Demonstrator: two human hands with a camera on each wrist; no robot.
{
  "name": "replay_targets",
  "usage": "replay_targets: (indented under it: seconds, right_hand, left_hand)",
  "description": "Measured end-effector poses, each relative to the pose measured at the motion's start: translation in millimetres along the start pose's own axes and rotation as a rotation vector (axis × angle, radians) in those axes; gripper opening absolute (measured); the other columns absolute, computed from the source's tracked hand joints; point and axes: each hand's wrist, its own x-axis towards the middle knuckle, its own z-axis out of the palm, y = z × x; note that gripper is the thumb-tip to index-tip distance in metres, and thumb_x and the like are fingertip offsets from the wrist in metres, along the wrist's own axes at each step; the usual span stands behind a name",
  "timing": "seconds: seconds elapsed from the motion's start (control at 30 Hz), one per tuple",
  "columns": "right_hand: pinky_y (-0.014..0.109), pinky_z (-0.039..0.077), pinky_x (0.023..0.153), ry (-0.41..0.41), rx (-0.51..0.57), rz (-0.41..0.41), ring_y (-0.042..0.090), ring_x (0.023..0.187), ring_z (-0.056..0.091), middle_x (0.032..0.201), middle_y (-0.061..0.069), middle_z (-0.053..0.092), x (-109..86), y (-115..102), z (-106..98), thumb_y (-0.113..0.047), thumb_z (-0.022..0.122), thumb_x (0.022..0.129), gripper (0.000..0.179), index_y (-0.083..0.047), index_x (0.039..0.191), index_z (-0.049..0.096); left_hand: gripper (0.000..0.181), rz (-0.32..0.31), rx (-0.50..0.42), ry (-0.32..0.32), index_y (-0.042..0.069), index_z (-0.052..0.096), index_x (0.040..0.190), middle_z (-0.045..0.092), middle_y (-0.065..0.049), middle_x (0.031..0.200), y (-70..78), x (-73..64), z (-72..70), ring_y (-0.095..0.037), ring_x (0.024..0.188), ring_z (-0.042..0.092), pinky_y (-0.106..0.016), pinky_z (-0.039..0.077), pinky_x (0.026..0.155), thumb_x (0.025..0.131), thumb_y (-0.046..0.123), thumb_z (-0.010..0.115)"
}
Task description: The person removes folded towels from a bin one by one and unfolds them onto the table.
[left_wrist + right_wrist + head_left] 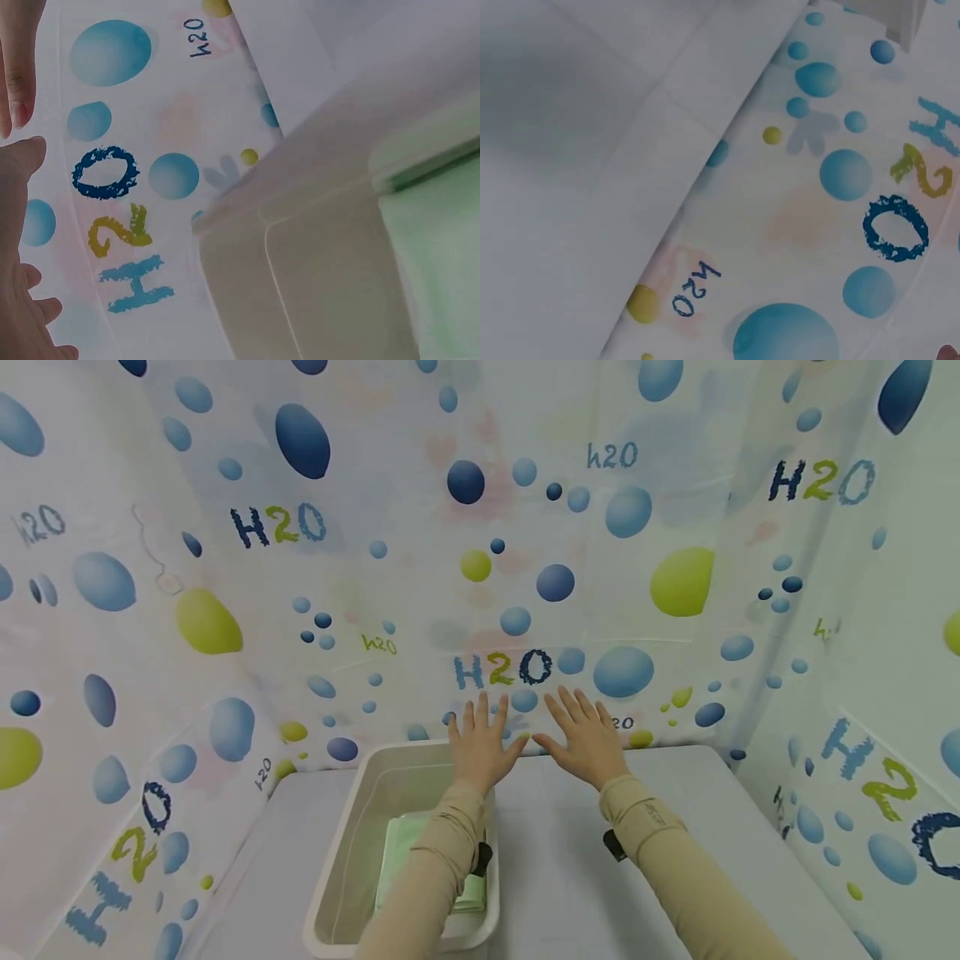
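Both hands are raised with fingers spread, side by side, thumbs close together. In the head view the left hand is held above the far right corner of a cream plastic tub and grips nothing. To its right, the right hand hovers over the far part of the table, also with nothing in it. Inside the tub lies a folded light green cloth, partly hidden by the left forearm. The left wrist view shows the tub and the green cloth close up. Only a fingertip enters the right wrist view.
A white-covered table bears the tub on its left side. Behind and at both sides hangs a white curtain printed with blue and green drops and H2O lettering. Dark wrist straps show on both sleeves.
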Motion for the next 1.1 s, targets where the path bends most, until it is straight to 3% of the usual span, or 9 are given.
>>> replay_targets:
  seconds: [0.3, 0.57, 0.73, 1.0, 1.1]
  right_hand:
    - [0.052, 0.021, 0.105, 0.051, 0.036, -0.045, 0.029, 0.132, 0.026, 0.144, 0.005, 0.028, 9.3, -22.9, -2.0, -0.063, 0.036, 0.082, 0.069, -0.025, 0.138, 0.025]
    - [0.049, 0.033, 0.098, 0.109, 0.072, -0.079, 0.03, 0.124, 0.038, 0.137, 0.009, 0.04, 11.5, -43.0, 1.2, -0.059, 0.039, 0.083, 0.065, -0.022, 0.136, 0.032]
    - [0.049, 0.038, 0.094, 0.137, 0.102, -0.082, 0.031, 0.119, 0.043, 0.133, 0.01, 0.044, 12.6, -55.0, 1.8, -0.057, 0.044, 0.083, 0.062, -0.021, 0.134, 0.036]
    - [0.048, 0.039, 0.093, 0.106, 0.149, -0.077, 0.028, 0.12, 0.043, 0.135, 0.008, 0.041, 13.9, -82.2, 8.3, -0.057, 0.042, 0.083, 0.062, -0.023, 0.135, 0.034]
    - [0.047, 0.038, 0.094, 0.091, 0.176, -0.058, 0.027, 0.121, 0.042, 0.136, 0.007, 0.04, 11.9, -89.7, 11.5, -0.057, 0.042, 0.083, 0.062, -0.024, 0.135, 0.034]
  left_hand:
    - [0.069, -0.042, -0.031, 0.04, 0.029, 0.016, 0.14, 0.017, -0.009, 0.147, -32.0, -6.3, -3.8, -0.033, 0.132, 0.024, -0.055, 0.021, 0.103, 0.083, 0.058, 0.042]
    - [0.065, -0.077, -0.047, 0.132, 0.027, 0.027, 0.137, 0.029, -0.015, 0.142, -56.2, -16.0, -9.1, -0.035, 0.123, 0.038, -0.056, 0.027, 0.099, 0.081, 0.05, 0.051]
    - [0.064, -0.104, -0.074, 0.098, 0.027, 0.027, 0.138, 0.028, -0.017, 0.142, -67.7, -17.5, -9.6, -0.035, 0.123, 0.038, -0.058, 0.026, 0.099, 0.083, 0.051, 0.048]
    - [0.064, -0.148, -0.089, 0.088, 0.022, 0.028, 0.137, 0.025, -0.021, 0.142, -93.0, -25.0, -14.1, -0.038, 0.122, 0.036, -0.06, 0.027, 0.097, 0.084, 0.051, 0.046]
    - [0.064, -0.17, -0.113, 0.051, 0.021, 0.027, 0.138, 0.021, -0.022, 0.142, -100.5, -28.1, -13.4, -0.04, 0.123, 0.034, -0.06, 0.026, 0.097, 0.084, 0.051, 0.044]
